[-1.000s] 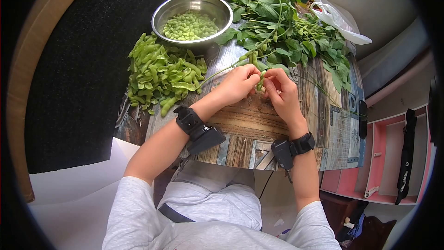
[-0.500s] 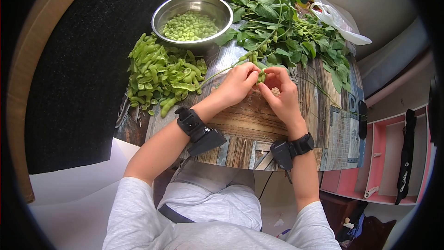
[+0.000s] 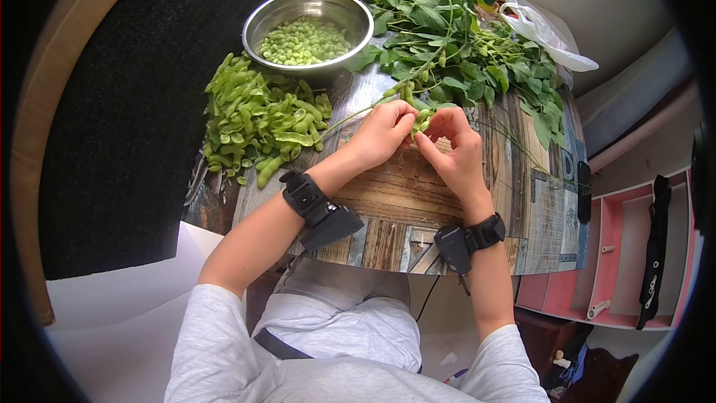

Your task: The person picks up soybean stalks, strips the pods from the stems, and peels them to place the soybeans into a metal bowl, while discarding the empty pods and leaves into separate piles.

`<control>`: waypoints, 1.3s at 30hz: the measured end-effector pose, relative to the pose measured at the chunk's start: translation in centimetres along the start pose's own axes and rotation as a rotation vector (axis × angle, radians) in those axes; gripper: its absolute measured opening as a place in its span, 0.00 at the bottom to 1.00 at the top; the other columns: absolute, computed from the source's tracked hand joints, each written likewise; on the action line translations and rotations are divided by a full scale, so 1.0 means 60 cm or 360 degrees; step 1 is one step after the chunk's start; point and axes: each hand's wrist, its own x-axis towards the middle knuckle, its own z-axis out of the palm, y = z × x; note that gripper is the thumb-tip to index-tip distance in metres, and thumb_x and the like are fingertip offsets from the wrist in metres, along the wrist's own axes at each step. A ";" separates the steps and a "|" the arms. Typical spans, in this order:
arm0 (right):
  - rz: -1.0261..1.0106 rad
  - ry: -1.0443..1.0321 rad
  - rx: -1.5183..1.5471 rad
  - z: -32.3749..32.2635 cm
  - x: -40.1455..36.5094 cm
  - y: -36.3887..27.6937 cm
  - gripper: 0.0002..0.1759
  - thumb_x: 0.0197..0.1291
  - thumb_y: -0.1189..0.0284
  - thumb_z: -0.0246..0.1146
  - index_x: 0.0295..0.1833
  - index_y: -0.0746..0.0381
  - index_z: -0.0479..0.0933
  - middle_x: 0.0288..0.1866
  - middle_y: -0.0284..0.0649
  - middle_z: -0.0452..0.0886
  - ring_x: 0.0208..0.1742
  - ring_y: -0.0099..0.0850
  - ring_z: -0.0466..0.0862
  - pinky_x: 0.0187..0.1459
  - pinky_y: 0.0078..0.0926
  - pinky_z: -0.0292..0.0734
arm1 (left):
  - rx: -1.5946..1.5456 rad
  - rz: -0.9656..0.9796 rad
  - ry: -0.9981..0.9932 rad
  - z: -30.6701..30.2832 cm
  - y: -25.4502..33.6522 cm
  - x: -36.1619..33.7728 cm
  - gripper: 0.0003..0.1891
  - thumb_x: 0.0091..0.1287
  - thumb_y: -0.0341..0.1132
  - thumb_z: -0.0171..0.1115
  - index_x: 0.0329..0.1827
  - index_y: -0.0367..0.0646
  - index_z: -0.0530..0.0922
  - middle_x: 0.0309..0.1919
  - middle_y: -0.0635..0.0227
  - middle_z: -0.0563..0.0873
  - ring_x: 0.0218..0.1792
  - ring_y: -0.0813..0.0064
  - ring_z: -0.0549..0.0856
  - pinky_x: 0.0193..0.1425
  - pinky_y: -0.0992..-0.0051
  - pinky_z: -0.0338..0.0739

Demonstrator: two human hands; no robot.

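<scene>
Head view: pod (image 3: 422, 120) pinched between both hands' fingertips (image 3: 409, 124).

— Where is bare room?
— Lower centre, on the patchwork wooden tabletop (image 3: 395, 205).
— What blocks?
— The heap of green pods (image 3: 257, 116) left, round steel bowl (image 3: 256, 24) and leafy green stalks (image 3: 462, 52) above.
</scene>
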 end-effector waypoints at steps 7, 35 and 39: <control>-0.0050 0.0017 0.0047 0.000 -0.003 0.010 0.12 0.49 0.76 0.66 0.37 0.64 0.71 0.27 0.37 0.80 0.29 0.25 0.82 0.34 0.21 0.76 | -0.0274 -0.0096 -0.0073 -0.007 0.007 0.001 0.09 0.70 0.33 0.50 0.44 0.35 0.74 0.31 0.71 0.80 0.28 0.84 0.79 0.33 0.83 0.75; -0.0062 0.0007 -0.0117 -0.002 0.002 0.003 0.15 0.44 0.79 0.70 0.41 0.65 0.77 0.31 0.37 0.78 0.31 0.25 0.80 0.28 0.20 0.74 | 0.0357 0.0241 0.0023 -0.008 0.028 -0.007 0.12 0.65 0.28 0.53 0.50 0.38 0.70 0.32 0.71 0.81 0.33 0.82 0.80 0.37 0.80 0.74; -0.0114 0.0030 -0.0116 0.000 0.003 0.005 0.15 0.44 0.81 0.69 0.40 0.65 0.77 0.32 0.37 0.78 0.31 0.25 0.80 0.28 0.20 0.74 | 0.0231 0.0220 0.0039 -0.003 0.020 -0.006 0.10 0.65 0.28 0.53 0.48 0.37 0.72 0.33 0.69 0.81 0.32 0.82 0.80 0.36 0.80 0.74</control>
